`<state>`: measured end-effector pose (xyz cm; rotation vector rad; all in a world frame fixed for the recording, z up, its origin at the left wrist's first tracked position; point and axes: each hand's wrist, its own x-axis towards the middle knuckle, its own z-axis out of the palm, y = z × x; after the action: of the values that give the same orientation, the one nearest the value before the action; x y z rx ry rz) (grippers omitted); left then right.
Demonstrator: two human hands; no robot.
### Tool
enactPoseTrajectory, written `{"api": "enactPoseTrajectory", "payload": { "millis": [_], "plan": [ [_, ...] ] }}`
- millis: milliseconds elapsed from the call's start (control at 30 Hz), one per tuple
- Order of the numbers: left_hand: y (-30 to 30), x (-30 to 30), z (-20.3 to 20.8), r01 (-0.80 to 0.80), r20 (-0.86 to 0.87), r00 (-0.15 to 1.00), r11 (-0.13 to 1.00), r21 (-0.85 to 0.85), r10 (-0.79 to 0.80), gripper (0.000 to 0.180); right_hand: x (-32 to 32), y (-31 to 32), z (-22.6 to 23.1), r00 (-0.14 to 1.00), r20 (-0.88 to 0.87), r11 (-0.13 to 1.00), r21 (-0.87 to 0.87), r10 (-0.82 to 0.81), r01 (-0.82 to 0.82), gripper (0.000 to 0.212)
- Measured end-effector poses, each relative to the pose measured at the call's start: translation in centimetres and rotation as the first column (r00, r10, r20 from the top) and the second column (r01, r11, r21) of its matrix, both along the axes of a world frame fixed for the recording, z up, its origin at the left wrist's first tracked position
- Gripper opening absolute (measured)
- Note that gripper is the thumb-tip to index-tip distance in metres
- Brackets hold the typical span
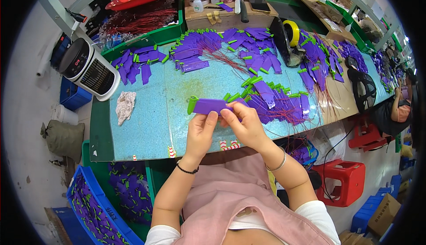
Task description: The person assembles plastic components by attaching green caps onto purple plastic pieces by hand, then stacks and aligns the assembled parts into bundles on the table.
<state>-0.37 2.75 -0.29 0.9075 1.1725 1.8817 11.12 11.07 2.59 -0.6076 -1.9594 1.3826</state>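
Over the blue work mat, a flat purple strip with a green end piece is held level, its green end pointing left. My left hand pinches its lower edge, thumb on top. At the strip's right end, my right hand has thumb and fingers closed; what lies under those fingertips is partly hidden. Just beyond my right hand lies a heap of similar purple strips with green ends, thin red wires trailing from it. More strips are spread at the back of the mat.
A white-and-black heater stands at the left, near a crumpled rag. Behind are a green crate of red wires, a glue bottle, a hammer and yellow tape. Below are a blue crate and red stool.
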Motion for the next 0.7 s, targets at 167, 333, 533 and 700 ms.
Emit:
{"api": "enactPoseTrajectory", "payload": {
  "millis": [167,333,533,700],
  "plan": [
    [-0.9,-1.8,1.1,-0.134,-0.663,0.748,0.986,-0.098,0.036,0.016,1.8,1.5,1.2,0.98,0.2,1.0,0.015,0.016,-0.02,0.019],
    [-1.2,-0.8,2.0,0.024,-0.752,0.648,0.989,-0.143,-0.125,0.012,0.1,1.5,2.0,0.96,-0.021,0.932,0.246,0.279,-0.265,0.021],
    [-1.8,-1.8,3.2,0.321,-0.604,0.687,0.914,-0.246,-0.404,0.015,0.2,1.1,0.9,0.902,-0.267,0.83,-0.366,0.338,-0.42,0.018],
    [-0.5,-2.4,1.6,0.417,-0.144,0.87,0.859,-0.296,-0.472,0.023,1.1,1.4,0.4,0.995,-0.019,0.992,0.083,0.096,-0.094,0.015]
  ]
}}
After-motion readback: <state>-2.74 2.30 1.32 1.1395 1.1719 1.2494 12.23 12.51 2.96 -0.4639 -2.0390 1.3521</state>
